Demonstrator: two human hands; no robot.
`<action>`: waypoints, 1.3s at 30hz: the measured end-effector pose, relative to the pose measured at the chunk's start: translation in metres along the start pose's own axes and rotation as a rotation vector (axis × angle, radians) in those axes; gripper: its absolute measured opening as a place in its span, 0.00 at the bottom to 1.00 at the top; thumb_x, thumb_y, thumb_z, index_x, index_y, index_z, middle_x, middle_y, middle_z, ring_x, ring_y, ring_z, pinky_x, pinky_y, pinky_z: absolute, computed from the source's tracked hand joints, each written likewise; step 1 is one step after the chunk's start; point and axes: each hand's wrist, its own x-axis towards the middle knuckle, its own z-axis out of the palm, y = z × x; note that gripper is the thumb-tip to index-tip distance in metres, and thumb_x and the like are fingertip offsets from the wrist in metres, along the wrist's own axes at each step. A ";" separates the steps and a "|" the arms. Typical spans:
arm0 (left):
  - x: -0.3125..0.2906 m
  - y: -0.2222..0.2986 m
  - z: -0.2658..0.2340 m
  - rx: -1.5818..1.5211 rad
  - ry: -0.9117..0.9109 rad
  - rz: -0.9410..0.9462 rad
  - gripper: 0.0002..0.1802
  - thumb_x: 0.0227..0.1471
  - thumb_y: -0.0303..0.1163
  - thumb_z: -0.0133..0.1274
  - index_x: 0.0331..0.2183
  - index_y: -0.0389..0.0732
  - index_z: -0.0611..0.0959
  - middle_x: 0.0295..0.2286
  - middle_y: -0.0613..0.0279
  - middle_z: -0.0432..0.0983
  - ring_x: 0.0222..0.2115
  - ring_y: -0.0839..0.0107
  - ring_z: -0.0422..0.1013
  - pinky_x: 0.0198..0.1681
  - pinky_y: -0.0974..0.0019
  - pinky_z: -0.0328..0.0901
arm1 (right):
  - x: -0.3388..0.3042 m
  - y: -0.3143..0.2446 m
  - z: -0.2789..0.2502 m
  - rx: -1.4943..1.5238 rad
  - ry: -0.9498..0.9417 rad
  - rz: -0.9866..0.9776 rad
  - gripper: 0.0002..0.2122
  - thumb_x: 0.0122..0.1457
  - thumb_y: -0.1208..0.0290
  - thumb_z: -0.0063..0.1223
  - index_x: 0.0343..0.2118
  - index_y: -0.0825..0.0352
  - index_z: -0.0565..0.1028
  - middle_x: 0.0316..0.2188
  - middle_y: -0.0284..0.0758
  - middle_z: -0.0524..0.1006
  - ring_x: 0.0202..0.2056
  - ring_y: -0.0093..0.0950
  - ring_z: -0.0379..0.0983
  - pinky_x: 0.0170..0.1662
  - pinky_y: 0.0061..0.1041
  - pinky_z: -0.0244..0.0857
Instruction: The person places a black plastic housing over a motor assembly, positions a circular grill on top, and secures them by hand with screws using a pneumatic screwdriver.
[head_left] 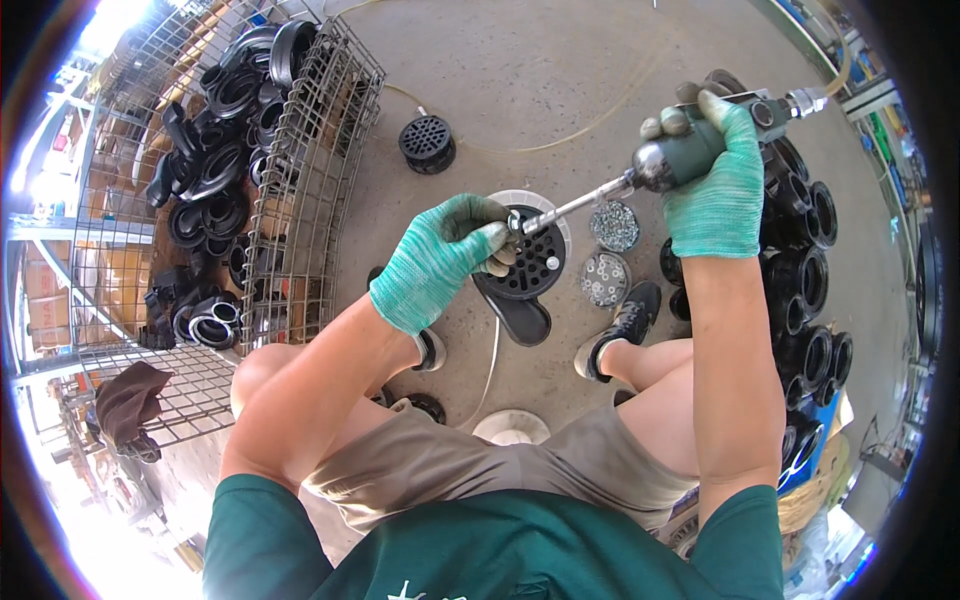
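My right hand (718, 180), in a green knit glove, grips a dark green air wrench (690, 160) with a long metal shaft pointing left. My gloved left hand (440, 250) is closed in a pinch on a small metal bolt (514, 221) at the shaft's socket end. Beneath them stands a round black part with a perforated top (540, 268), on a pale round base (562, 225). A light-coloured bolt head (552, 263) shows on that top. A black rounded spout (526, 322) sticks out of the part toward me.
A wire cage (300, 190) with black rubber-like rings and fittings (215, 180) stands at left. Two round tins hold bolts (614, 226) and nuts (605, 278). Black ring parts (800, 280) are piled at right. Another perforated black part (427, 144) sits beyond, near a thin hose (560, 145).
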 end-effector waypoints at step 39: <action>0.014 -0.088 -0.041 1.025 0.079 0.125 0.14 0.54 0.24 0.59 0.44 0.37 0.81 0.35 0.51 0.78 0.34 0.60 0.74 0.42 0.59 0.69 | -0.029 0.100 -0.021 -0.233 -0.243 0.073 0.11 0.57 0.78 0.60 0.42 0.65 0.72 0.33 0.36 0.78 0.30 0.29 0.78 0.35 0.30 0.76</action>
